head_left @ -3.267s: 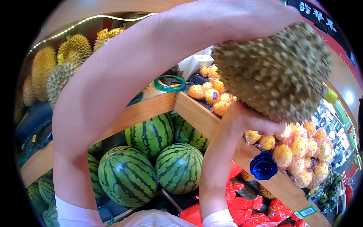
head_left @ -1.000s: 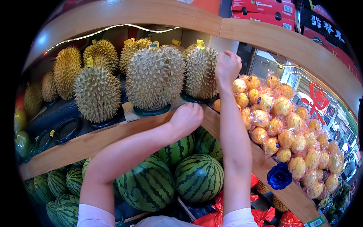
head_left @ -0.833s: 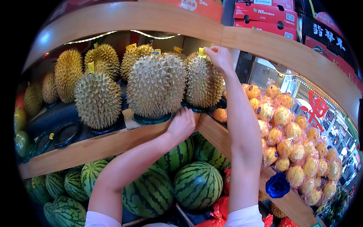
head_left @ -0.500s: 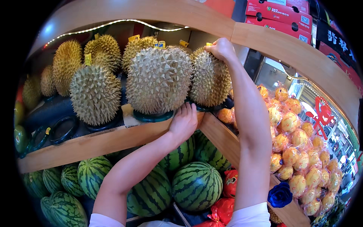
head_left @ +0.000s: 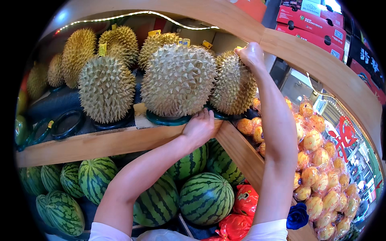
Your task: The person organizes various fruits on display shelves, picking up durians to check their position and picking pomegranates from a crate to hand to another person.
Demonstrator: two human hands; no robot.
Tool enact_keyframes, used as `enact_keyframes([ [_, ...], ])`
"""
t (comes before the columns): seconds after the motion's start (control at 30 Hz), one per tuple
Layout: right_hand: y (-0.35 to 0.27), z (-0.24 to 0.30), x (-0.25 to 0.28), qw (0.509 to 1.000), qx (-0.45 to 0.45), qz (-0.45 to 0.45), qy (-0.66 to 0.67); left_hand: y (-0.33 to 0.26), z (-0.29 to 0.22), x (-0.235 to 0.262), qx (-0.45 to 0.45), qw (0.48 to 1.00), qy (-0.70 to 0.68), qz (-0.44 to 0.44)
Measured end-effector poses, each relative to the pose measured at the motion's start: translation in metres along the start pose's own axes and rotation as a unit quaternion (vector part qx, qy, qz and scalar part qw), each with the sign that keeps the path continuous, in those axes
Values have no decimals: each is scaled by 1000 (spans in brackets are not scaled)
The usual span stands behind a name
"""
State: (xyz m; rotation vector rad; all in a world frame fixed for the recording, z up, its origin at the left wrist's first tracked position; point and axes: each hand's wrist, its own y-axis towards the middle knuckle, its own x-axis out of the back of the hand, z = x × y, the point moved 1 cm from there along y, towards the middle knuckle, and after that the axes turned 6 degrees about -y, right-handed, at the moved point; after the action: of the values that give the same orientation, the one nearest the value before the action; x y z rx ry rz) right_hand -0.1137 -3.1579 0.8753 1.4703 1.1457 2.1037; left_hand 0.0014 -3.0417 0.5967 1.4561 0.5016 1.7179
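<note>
Left hand (head_left: pixel 200 127): fingertips tucked behind green ring (head_left: pixel 167 119) under big durian (head_left: pixel 179 80). Right hand (head_left: pixel 251 54): fingertips lost behind the right durian (head_left: pixel 234 83) (grip not readable). Rear durians (head_left: pixel 118 39) half masked by front ones. Watermelons (head_left: pixel 206 197) partly covered by both forearms.

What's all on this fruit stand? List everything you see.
durians: about eight, green-yellow and spiky, upper shelf
ring stands: several, dark green, under and beside the durians
yellow tags: a few, on durian stems
watermelons: roughly ten, striped green, below the shelf
bagged oranges: many, orange, sloping rack at right
red bags: a few, beside the watermelons
blue rose: one, lower right
red boxes: stacked, top right
left hand: at the middle durian's ring stand
right hand: on top of the right durian
</note>
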Motion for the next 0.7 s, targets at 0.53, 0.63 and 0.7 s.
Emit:
enact_keyframes([
  [0.53, 3, 4, -4, 1000, -7, -2, -11, 3, 3, 4, -11, 1000, -14, 16],
  [0.63, 10, -13, -5, 1000, -13, 16, -3, 5, 0, 8, -12, 1000, -22, 17],
  [0.7, 9, -15, -6, 999, -3, 31, 15, 5, 4, 6, -8, 1000, -20, 12],
])
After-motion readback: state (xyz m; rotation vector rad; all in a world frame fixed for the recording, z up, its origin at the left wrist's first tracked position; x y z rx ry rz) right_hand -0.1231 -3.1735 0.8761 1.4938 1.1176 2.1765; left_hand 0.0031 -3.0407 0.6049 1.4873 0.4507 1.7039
